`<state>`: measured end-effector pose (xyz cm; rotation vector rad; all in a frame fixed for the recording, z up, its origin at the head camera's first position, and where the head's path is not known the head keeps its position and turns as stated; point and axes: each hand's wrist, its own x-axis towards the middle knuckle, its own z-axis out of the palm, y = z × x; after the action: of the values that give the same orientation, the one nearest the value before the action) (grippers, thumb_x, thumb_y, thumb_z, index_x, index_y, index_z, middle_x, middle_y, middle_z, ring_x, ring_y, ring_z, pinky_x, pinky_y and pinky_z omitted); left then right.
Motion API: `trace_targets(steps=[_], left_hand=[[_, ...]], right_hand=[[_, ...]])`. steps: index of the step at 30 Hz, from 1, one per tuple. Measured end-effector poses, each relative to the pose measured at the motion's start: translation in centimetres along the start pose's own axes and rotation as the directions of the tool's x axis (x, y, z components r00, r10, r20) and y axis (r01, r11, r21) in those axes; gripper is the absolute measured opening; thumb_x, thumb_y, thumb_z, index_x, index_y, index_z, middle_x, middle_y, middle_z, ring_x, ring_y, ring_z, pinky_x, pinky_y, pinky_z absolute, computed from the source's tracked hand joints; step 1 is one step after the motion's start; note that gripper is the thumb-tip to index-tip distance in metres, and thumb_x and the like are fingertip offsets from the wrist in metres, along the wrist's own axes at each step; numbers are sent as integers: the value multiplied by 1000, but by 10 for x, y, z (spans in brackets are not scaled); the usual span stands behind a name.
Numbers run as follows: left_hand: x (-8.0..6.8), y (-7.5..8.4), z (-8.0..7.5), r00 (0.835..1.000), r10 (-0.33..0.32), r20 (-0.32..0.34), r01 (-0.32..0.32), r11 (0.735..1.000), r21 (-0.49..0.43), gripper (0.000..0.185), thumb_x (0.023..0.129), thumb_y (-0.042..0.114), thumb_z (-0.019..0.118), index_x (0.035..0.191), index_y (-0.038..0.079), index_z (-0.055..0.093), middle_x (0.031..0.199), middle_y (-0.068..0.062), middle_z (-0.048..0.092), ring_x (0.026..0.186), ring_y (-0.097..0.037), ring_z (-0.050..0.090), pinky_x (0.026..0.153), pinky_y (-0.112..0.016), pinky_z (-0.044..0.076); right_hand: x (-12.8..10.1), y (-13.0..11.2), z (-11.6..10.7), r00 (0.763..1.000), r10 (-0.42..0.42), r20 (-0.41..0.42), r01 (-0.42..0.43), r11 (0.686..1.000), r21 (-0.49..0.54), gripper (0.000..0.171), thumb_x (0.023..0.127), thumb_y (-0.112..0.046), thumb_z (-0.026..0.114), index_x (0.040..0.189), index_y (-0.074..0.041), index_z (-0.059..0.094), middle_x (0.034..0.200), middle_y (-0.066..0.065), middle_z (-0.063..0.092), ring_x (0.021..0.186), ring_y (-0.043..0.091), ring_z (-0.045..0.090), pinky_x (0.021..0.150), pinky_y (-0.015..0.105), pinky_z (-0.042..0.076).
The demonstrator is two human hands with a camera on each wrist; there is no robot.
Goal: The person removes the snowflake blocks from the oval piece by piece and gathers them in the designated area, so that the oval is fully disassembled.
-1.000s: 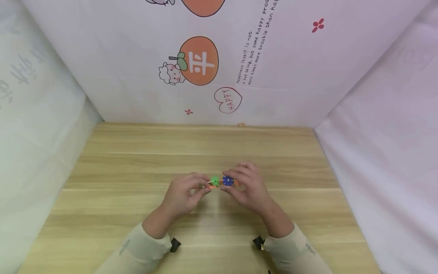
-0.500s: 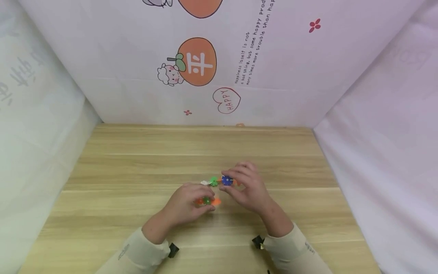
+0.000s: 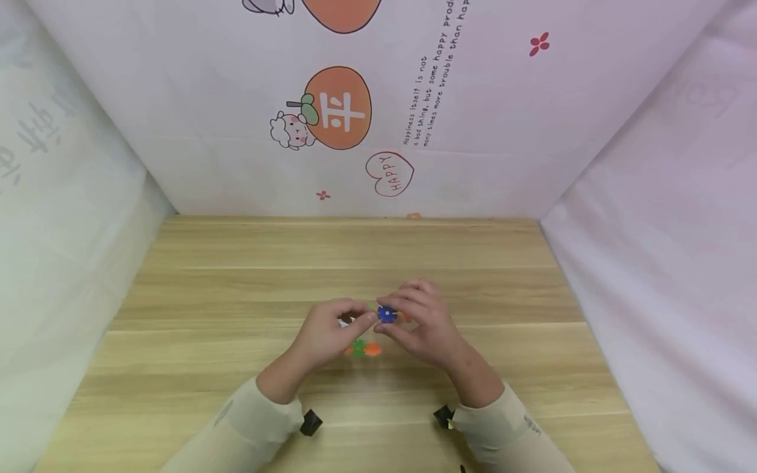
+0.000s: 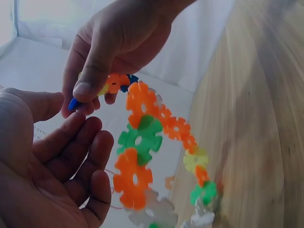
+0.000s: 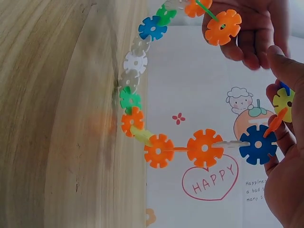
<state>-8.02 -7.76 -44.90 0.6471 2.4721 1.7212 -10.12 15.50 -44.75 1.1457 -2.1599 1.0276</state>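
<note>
The right hand [image 3: 428, 328] is pinching the blue disc [image 3: 387, 313] at its rim, presumably to keep its slots reachable; the left hand [image 3: 330, 332] is hovering just beside the blue disc, apparently gripping nothing, fingers relaxed; the chain [image 5: 197, 142] of discs is looping below it.

Left hand [image 3: 330, 332]: fingers loosely bent, thumb held apart from them, so pretty relaxed tbh
Right hand [image 3: 424, 322]: thumb and fingers in a pinch, you can see it best from the left wrist view
Gap: fingertips face each other, super close
Left forearm [image 3: 245, 424]: sleeved, slants inward from the bottom edge
Right forearm [image 3: 505, 427]: basically mirrors that, pale sleeve too
</note>
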Motion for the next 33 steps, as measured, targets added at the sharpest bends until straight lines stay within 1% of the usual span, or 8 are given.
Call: trace_targets(steps=[3, 5, 11, 14, 18, 21, 26, 33], left_hand=[[4, 2, 2, 998, -62, 33, 63, 997, -46, 20, 100, 38, 70, 101, 20, 81, 91, 11, 75, 79, -16, 65, 65, -29, 54], [6, 4, 3, 996, -79, 49, 83, 993, -80, 22, 100, 36, 70, 99, 18, 81, 89, 8, 76, 77, -18, 66, 63, -28, 54], [9, 8, 4, 991, -113, 70, 124, 978, -168, 21, 101, 29, 71, 94, 11, 81, 93, 1, 78, 86, -18, 73, 78, -33, 59], [10, 9, 4, 986, -152, 63, 161, 972, -173, 22, 100, 30, 71, 94, 12, 81, 92, 1, 78, 88, -18, 73, 81, -35, 59], [11, 9, 2, 980, -194, 52, 200, 966, -162, 24, 100, 34, 71, 93, 14, 81, 89, -1, 76, 89, -20, 71, 84, -39, 57], [11, 10, 1, 978, -205, 46, 210, 965, -158, 25, 100, 35, 71, 94, 13, 81, 87, -1, 75, 89, -21, 70, 83, -40, 56], [11, 12, -1, 976, -212, 40, 216, 962, -169, 25, 100, 34, 71, 95, 11, 81, 87, 0, 75, 88, -20, 70, 81, -39, 57], [10, 13, -2, 979, -199, 43, 204, 961, -186, 23, 100, 30, 71, 96, 9, 80, 86, -1, 75, 87, -20, 70, 82, -45, 59]], right_hand=[[1, -1, 2, 1000, -12, -1, 12, 1000, 1, 40, 81, -31, 90, 112, -8, 78, 107, -1, 76, 104, 24, 60, 93, 44, 43], [2, -1, 2, 1000, -18, -1, 18, 1000, -2, 40, 81, -30, 91, 111, -7, 78, 107, -1, 76, 104, 24, 60, 93, 44, 43], [3, -3, 3, 1000, -24, 3, 24, 1000, -13, 41, 81, -31, 91, 112, -8, 78, 107, -1, 76, 104, 24, 60, 93, 45, 44], [2, -2, 2, 1000, -23, 1, 23, 1000, -4, 45, 81, -32, 91, 115, -7, 77, 109, 2, 76, 105, 25, 60, 94, 45, 44], [-4, 2, -6, 1000, 4, -23, -4, 1000, 5, 48, 87, -38, 85, 122, -7, 74, 115, 5, 74, 109, 29, 59, 99, 45, 42], [-6, 4, -14, 997, -4, -73, 4, 1000, -2, 41, 92, -38, 80, 120, -8, 75, 113, 6, 73, 106, 30, 58, 97, 43, 41], [-3, 3, -19, 990, -66, -121, 65, 998, -13, 24, 97, -31, 76, 106, -8, 79, 98, 3, 74, 92, 26, 59, 86, 37, 42], [-1, 2, -16, 985, -116, -130, 112, 993, -37, 24, 101, -27, 71, 94, -6, 80, 89, 0, 74, 85, 23, 60, 78, 35, 47]])
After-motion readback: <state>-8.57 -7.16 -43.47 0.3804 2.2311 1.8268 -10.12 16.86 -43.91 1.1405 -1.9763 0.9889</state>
